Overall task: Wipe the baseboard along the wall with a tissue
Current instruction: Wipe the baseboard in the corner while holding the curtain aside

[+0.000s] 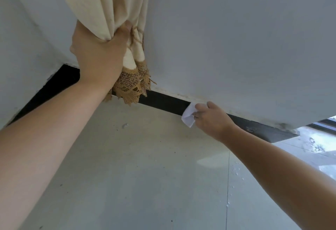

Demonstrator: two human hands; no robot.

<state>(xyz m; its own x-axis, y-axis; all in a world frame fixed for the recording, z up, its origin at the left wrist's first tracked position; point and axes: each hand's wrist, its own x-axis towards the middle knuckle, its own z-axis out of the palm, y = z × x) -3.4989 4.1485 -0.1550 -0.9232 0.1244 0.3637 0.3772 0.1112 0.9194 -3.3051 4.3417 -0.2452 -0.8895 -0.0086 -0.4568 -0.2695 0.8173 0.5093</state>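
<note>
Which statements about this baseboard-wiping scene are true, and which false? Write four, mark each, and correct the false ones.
1. The right hand holds a white tissue against the baseboard. True.
2. The left hand hangs empty. False: it grips the bunched curtain.
3. The curtain has a brown lace hem. True.
4. The baseboard is white. False: it is black.

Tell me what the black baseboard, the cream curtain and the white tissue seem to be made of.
Black baseboard: smooth, matt strip, perhaps painted wood or tile. Cream curtain: soft woven cloth, falling in folds, with tan openwork lace hem. White tissue: thin paper, creased where gripped.
</note>
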